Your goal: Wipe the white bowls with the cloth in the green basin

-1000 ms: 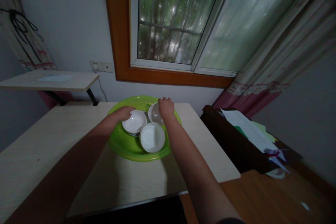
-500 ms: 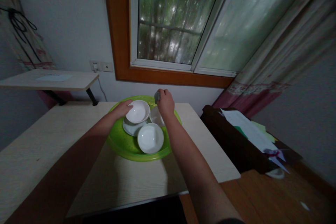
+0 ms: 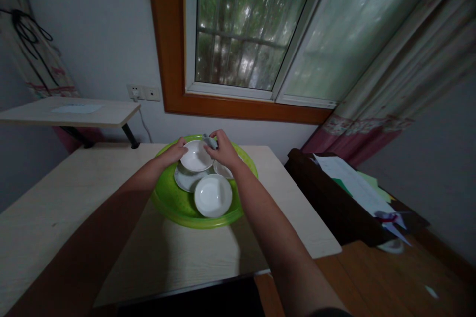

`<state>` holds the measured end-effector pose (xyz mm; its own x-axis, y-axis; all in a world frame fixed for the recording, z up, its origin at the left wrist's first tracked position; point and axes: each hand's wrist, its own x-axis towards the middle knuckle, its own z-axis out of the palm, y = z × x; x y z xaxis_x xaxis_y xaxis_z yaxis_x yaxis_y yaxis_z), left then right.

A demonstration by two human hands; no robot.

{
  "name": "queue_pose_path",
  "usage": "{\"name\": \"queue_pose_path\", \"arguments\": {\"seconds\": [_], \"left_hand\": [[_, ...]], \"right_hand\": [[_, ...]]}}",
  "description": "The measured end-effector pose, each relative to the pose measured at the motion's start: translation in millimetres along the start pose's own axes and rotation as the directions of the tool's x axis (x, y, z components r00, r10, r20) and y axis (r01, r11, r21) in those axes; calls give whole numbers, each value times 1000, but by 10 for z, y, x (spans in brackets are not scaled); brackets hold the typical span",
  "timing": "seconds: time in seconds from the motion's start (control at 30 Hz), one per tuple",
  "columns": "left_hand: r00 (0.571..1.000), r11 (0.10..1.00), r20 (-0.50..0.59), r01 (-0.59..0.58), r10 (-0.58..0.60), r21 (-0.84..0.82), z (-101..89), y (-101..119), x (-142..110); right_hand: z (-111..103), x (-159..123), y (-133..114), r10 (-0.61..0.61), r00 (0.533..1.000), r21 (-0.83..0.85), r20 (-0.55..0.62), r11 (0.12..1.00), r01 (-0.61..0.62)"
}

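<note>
My left hand (image 3: 174, 152) grips the left rim of a white bowl (image 3: 196, 157), raised a little and tilted so its inside shows. Pinched in my right hand (image 3: 225, 151) is a small grey cloth (image 3: 209, 140), at that bowl's right rim; its folds are partly hidden by the fingers. Below the held bowl, a white plate (image 3: 185, 180) lies in a green basin (image 3: 171, 212). Another white bowl (image 3: 213, 196) rests in the front of the basin. A third white bowl (image 3: 222, 170) is partly covered by my right hand and wrist.
The basin stands on a pale wooden table (image 3: 130, 257). A raised shelf (image 3: 111, 115) with a paper (image 3: 77, 108) is at the left. Behind are a wall socket (image 3: 143, 92) and a window. Right of the table, papers (image 3: 345, 178) lie on a dark brown piece of furniture (image 3: 316, 193).
My left hand has lifted the bowl up off the plate, toward the back. My right hand has come up from the far-right bowl with the grey cloth and moved left to the held bowl.
</note>
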<state>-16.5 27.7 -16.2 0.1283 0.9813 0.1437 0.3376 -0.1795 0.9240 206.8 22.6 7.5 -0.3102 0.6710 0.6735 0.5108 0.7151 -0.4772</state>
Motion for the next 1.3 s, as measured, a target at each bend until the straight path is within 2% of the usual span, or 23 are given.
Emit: {"name": "queue_pose_path", "arguments": {"seconds": [0.07,0.2,0.3,0.37,0.43,0.57,0.67,0.73,0.8,0.9,1.03,1.1,1.2,1.3], "left_hand": [[998,995,-11,69,-68,78,-20,-21,28],[994,987,2,106,-107,122,-31,31,29],[991,985,0,136,-137,102,-22,90,10],[991,988,-4,135,-135,75,-15,100,13],[991,989,-9,132,-132,63,-12,81,32],[991,985,-58,127,-121,113,-26,3,91],[995,983,-81,78,-65,165,-52,-29,111],[996,975,-90,47,-27,217,-66,-21,102],[996,966,-86,19,3,257,-72,3,82],[997,969,-67,-17,34,246,-69,31,57],[997,974,-60,-35,50,222,-72,11,66],[997,973,-61,-42,57,226,-76,-9,80],[997,973,-75,-8,26,231,-82,-16,88],[996,970,-93,32,-10,243,-83,11,75]], "right_hand": [[13,-1,6,-52,996,-1,71,999,52],[44,-14,-33,-99,970,13,223,995,99],[53,-29,-108,-98,940,60,326,995,83],[44,-32,-153,-85,933,96,349,994,54],[25,-25,-172,-66,949,74,308,996,45],[-19,2,-108,-20,985,-82,174,996,35],[-20,10,-19,2,996,-185,94,983,15],[3,6,38,54,998,-232,41,972,-43],[37,-2,89,139,989,-226,45,966,-125],[79,-4,152,267,957,-171,115,954,-246],[78,15,194,291,949,-185,121,946,-267],[64,26,198,252,964,-183,83,955,-234],[42,39,187,225,974,-129,-33,965,-228],[12,49,164,298,947,-57,-120,950,-307]]}}
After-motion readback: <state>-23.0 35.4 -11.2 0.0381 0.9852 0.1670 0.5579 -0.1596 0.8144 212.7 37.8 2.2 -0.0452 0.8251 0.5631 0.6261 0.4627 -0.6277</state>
